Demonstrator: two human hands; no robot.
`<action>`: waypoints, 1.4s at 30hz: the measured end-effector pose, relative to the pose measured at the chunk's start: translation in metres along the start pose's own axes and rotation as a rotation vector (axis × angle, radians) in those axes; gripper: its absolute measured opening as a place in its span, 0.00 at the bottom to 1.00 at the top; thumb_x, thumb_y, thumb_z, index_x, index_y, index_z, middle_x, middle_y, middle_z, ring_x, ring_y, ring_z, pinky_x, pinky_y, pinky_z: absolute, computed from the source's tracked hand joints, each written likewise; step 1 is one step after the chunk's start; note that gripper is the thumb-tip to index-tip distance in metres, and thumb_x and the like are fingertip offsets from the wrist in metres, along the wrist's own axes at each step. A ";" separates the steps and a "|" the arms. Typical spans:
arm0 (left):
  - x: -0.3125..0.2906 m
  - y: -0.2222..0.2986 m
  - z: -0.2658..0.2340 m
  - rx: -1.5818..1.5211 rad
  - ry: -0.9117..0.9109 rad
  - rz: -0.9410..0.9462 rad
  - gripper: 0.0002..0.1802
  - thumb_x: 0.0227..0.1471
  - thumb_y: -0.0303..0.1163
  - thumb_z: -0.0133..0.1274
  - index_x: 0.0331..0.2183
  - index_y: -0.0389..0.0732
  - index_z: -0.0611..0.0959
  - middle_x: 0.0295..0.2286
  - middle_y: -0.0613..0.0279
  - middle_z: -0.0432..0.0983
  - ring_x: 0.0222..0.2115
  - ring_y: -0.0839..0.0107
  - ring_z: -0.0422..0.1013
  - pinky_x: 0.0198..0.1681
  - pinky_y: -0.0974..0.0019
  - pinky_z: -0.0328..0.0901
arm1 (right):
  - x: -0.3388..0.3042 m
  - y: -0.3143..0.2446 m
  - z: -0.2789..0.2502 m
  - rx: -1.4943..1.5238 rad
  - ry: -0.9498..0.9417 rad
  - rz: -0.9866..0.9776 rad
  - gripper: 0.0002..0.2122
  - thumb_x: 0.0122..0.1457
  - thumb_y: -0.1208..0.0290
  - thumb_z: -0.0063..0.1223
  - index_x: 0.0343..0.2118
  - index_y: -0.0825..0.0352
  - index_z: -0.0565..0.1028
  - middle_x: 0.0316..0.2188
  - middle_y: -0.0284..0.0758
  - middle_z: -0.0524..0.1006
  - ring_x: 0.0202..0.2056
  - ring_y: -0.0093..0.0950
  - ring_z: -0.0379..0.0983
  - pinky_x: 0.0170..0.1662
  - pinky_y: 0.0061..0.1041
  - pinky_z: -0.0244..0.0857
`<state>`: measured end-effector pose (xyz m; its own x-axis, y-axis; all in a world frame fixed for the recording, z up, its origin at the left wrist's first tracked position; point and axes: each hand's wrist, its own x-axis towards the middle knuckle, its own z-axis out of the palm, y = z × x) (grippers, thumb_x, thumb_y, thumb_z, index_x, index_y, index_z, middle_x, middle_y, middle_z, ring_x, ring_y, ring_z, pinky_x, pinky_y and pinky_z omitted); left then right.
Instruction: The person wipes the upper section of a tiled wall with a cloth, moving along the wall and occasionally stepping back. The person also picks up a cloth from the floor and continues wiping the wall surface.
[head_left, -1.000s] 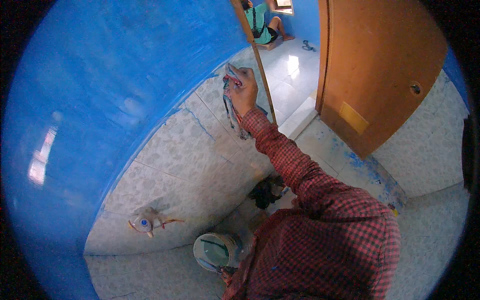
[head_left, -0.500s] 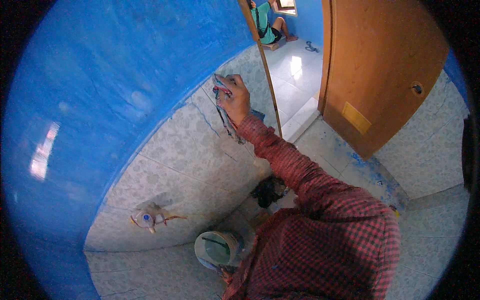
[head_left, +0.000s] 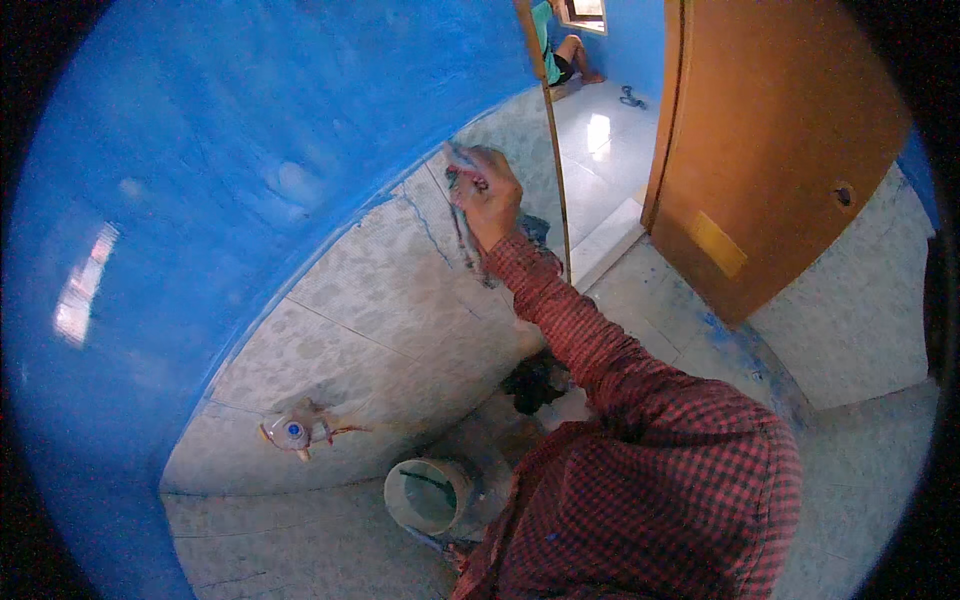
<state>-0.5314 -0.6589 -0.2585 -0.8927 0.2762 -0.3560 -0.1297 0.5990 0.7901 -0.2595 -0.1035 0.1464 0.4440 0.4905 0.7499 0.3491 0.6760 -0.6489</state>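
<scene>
Right fingers [head_left: 503, 172] grip a rag [head_left: 468, 244] against wall tiles [head_left: 350, 300], but I cannot tell if left fingers [head_left: 458, 552] grip anything.

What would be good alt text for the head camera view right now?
A right hand in a red-and-black checked sleeve holds a crumpled multicoloured cloth at a pale grey patterned tile wall, below glossy blue paint. A pale round plastic bucket sits near the partly hidden left hand; a brown wooden door stands open at right.
</scene>
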 end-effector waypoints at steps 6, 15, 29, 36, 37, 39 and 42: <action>0.006 0.005 0.001 0.003 -0.015 0.004 0.32 0.44 0.47 0.54 0.45 0.34 0.68 0.39 0.49 0.69 0.37 0.56 0.66 0.40 0.57 0.60 | 0.007 0.001 -0.027 0.280 -0.066 0.149 0.13 0.46 0.81 0.53 0.38 0.70 0.74 0.36 0.40 0.75 0.37 0.31 0.72 0.42 0.26 0.64; 0.012 0.008 -0.001 -0.013 -0.008 0.013 0.31 0.45 0.47 0.53 0.45 0.34 0.69 0.38 0.49 0.70 0.37 0.57 0.66 0.40 0.57 0.61 | 0.062 0.016 -0.018 0.142 0.282 0.033 0.14 0.46 0.83 0.52 0.39 0.71 0.73 0.35 0.41 0.75 0.37 0.33 0.71 0.41 0.27 0.65; 0.011 0.007 0.003 -0.027 0.000 0.002 0.30 0.47 0.48 0.52 0.44 0.34 0.70 0.38 0.50 0.71 0.36 0.58 0.67 0.39 0.58 0.61 | 0.026 0.012 0.002 0.071 0.149 -0.107 0.17 0.41 0.86 0.52 0.37 0.66 0.75 0.37 0.37 0.75 0.41 0.34 0.70 0.42 0.28 0.65; 0.005 0.001 0.002 -0.053 0.017 -0.016 0.29 0.47 0.48 0.52 0.44 0.34 0.70 0.37 0.51 0.71 0.35 0.59 0.67 0.39 0.58 0.61 | 0.012 0.000 0.011 0.107 0.132 -0.091 0.17 0.41 0.83 0.50 0.37 0.63 0.74 0.37 0.37 0.75 0.40 0.37 0.69 0.44 0.32 0.62; 0.003 -0.001 0.001 -0.057 0.024 -0.020 0.29 0.47 0.48 0.52 0.43 0.34 0.70 0.37 0.51 0.71 0.35 0.59 0.67 0.39 0.58 0.61 | 0.011 -0.002 0.012 0.109 0.125 -0.093 0.17 0.41 0.83 0.50 0.37 0.63 0.74 0.37 0.37 0.75 0.40 0.37 0.69 0.44 0.32 0.62; 0.002 -0.004 -0.003 -0.062 0.035 -0.025 0.29 0.47 0.48 0.51 0.43 0.34 0.70 0.37 0.51 0.72 0.35 0.59 0.67 0.39 0.58 0.61 | 0.009 -0.005 0.013 0.104 0.121 -0.096 0.17 0.41 0.83 0.50 0.37 0.63 0.74 0.38 0.37 0.75 0.40 0.37 0.69 0.44 0.32 0.62; 0.002 -0.008 -0.005 -0.074 0.034 -0.024 0.29 0.48 0.48 0.51 0.43 0.34 0.71 0.37 0.51 0.72 0.35 0.59 0.67 0.38 0.58 0.61 | 0.005 -0.010 0.015 0.108 0.103 -0.114 0.17 0.41 0.83 0.50 0.38 0.62 0.74 0.38 0.36 0.75 0.40 0.37 0.69 0.44 0.31 0.62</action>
<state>-0.5339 -0.6666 -0.2631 -0.9030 0.2363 -0.3589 -0.1812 0.5480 0.8166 -0.2735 -0.0999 0.1587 0.4907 0.3517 0.7972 0.3144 0.7818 -0.5384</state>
